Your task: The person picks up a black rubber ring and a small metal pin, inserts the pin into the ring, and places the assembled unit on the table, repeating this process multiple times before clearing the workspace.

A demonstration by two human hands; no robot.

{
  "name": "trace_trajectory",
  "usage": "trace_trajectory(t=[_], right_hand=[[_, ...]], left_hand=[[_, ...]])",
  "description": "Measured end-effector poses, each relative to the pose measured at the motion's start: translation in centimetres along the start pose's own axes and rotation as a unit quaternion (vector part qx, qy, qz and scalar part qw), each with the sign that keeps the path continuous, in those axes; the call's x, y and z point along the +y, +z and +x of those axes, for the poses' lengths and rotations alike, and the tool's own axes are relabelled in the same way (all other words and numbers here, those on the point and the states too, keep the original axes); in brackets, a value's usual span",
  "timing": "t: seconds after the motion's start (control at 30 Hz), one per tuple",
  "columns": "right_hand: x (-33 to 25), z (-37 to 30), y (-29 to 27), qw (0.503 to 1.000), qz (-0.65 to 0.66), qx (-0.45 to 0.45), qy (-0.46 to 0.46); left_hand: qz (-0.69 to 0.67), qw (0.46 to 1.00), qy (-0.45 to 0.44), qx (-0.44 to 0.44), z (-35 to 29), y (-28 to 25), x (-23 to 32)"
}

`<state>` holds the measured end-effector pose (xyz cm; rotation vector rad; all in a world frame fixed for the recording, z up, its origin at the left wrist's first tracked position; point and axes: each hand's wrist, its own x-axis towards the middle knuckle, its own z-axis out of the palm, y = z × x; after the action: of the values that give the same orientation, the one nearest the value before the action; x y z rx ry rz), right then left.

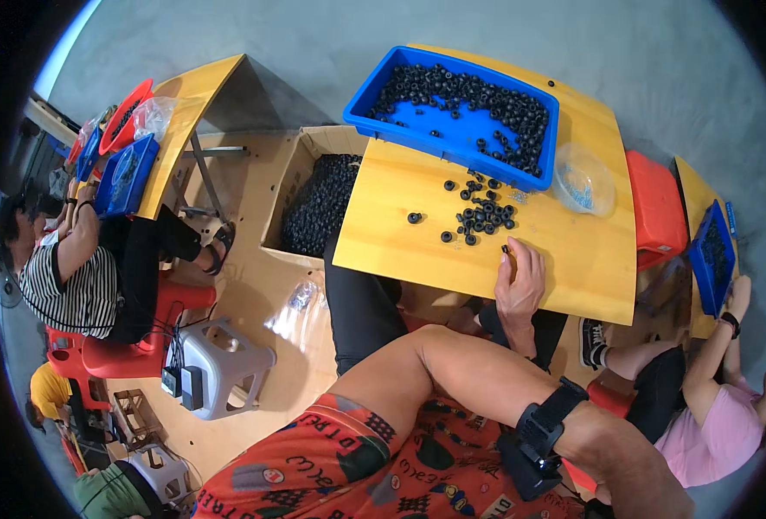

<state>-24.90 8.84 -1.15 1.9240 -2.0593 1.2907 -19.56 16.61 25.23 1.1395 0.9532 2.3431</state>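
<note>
My right hand [522,281] rests at the near edge of the yellow table, thumb and forefinger closed around a small black ring-like part [505,249]. Just beyond the fingertips lies a loose group of black ring-like parts [485,214], a few of them standing apart to the left. My left arm [487,363] crosses in front of my body toward the right, with a black strap and a small device [534,458] at its wrist. The left hand [616,441] is by the lower right, near my right arm; its fingers cannot be made out.
A blue tray [452,154] of black parts stands on the yellow table [391,208], beside a clear bowl [583,180]. An open carton [283,195] of black parts is left of the table. A red stool [655,208] stands right. Seated people work at both sides.
</note>
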Motion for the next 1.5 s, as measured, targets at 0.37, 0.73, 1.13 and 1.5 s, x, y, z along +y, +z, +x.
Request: trace_trajectory(t=[0.37, 0.73, 1.13, 1.5], right_hand=[[0.2, -0.2, 0.1, 1.000, -0.001, -0.014, 0.017], [0.1, -0.1, -0.1, 0.996, 0.074, -0.017, 0.054], [0.4, -0.2, 0.1, 0.998, 0.033, -0.021, 0.045], [0.6, 0.0, 0.0, 0.997, 0.051, -0.031, 0.038]], left_hand=[[-0.016, 1.000, 0.015, -0.015, 1.4, -2.3, -0.4], [-0.018, 0.999, 0.027, -0.040, -0.6, -1.7, 1.2], [0.002, 0.998, 0.030, -0.046, 0.1, -1.9, 1.2], [0.016, 0.998, 0.031, -0.059, -0.5, -1.4, 2.1]])
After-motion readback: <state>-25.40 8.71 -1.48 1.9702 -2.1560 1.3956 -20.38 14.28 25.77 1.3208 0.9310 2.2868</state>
